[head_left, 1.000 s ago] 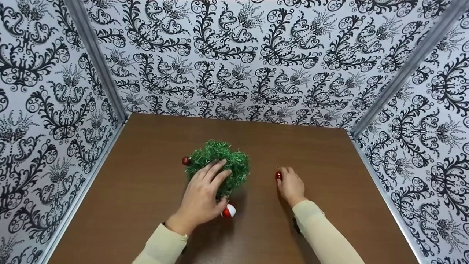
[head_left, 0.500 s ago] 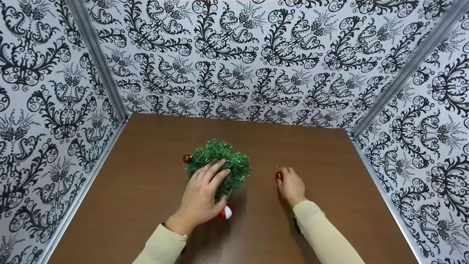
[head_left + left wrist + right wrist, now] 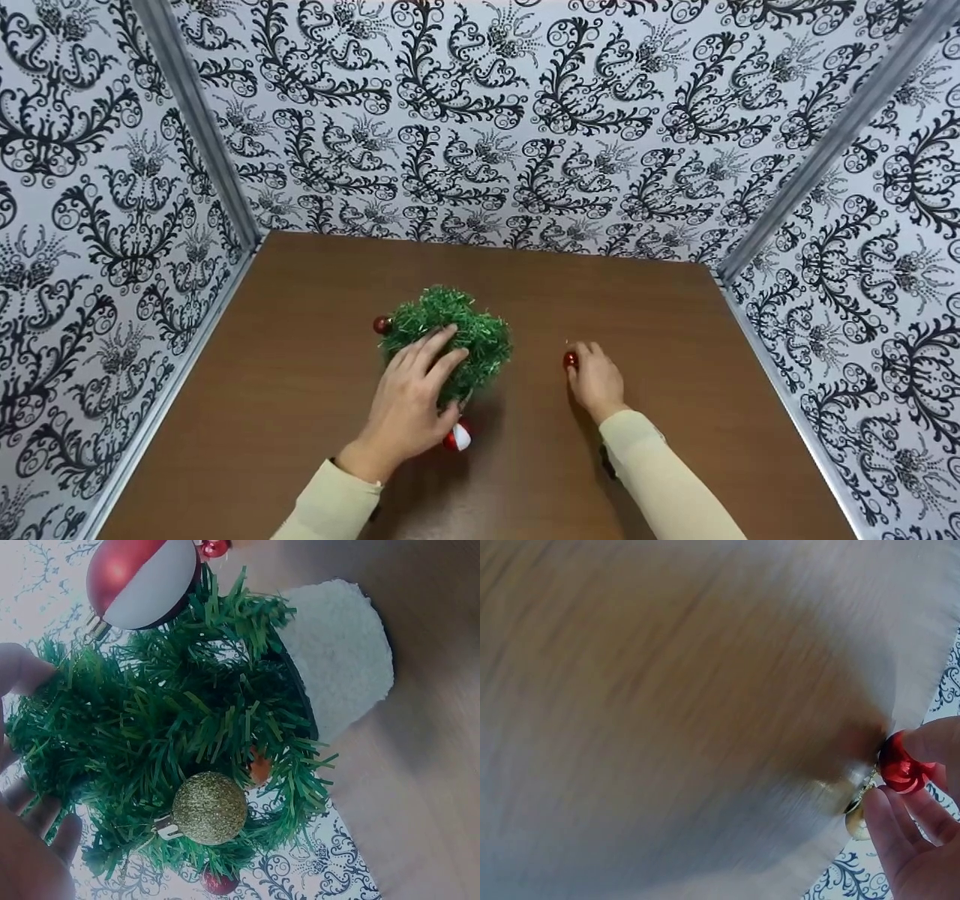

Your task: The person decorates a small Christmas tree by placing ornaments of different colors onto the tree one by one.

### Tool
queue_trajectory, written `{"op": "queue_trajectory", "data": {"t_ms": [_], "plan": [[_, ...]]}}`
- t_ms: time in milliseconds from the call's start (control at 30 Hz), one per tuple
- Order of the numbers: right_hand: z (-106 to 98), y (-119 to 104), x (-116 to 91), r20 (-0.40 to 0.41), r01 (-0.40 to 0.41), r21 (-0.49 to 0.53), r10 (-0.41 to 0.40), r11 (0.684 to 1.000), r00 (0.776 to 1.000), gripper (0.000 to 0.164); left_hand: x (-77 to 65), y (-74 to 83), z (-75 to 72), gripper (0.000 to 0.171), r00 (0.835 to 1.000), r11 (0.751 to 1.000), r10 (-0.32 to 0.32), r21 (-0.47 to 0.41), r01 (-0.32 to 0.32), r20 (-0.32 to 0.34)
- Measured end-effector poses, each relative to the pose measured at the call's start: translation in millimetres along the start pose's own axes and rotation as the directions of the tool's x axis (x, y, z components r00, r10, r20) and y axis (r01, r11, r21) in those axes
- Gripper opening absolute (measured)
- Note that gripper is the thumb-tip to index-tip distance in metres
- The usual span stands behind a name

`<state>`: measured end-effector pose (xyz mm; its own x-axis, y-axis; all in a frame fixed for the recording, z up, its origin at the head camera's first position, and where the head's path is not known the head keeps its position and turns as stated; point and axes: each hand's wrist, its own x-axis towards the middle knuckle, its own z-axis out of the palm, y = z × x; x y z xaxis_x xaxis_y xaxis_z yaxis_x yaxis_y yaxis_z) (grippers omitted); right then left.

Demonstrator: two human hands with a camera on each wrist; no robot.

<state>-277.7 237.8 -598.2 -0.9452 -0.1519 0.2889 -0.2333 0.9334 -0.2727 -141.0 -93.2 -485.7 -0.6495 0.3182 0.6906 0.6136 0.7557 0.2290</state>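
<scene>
A small artificial Christmas tree [image 3: 484, 341] stands on the table in a white, rough-textured pot [image 3: 337, 656]. My left hand [image 3: 412, 401] holds the tree's top, the thumb on one side and the fingers on the other. From the branches hang a red-and-white bauble [image 3: 142, 581], a glittery gold bauble [image 3: 210, 808] and a red bauble [image 3: 382, 325]. To the tree's right, my right hand [image 3: 598, 379] pinches a shiny red bauble [image 3: 901, 765] between thumb and fingers, low at the tabletop. Beside those fingers a gold-coloured piece [image 3: 855, 823] shows partly; its kind is unclear.
The brown wooden table [image 3: 300, 300] is enclosed by a back wall [image 3: 480, 135] and side walls with black-and-white scroll patterns. Grey metal posts [image 3: 199, 124] stand at the back corners. An orange ornament [image 3: 259, 767] shows among the branches.
The tree has turned slightly under my left hand. Its red-and-white bauble has shifted a little left, and the left-side red bauble slightly away from me. My right hand has stayed in place.
</scene>
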Motion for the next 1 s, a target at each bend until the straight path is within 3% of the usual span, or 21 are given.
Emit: {"op": "queue_trajectory", "data": {"t_ms": [467, 1000], "plan": [[-0.4, 2.8, -0.3, -0.004, 0.014, 0.004, -0.014, 1.000, 1.000, 0.031, -1.7, -8.5, -6.8, 0.075, 1.000, 0.999, 0.015, -0.043, -0.014, 0.019], [0.0, 2.9, -1.6, -0.011, 0.023, 0.003, -0.023, 1.000, 1.000, 0.033, -5.1, -15.1, -11.0, 0.076, 0.999, 1.000, 0.003, -0.026, -0.002, 0.042]]}}
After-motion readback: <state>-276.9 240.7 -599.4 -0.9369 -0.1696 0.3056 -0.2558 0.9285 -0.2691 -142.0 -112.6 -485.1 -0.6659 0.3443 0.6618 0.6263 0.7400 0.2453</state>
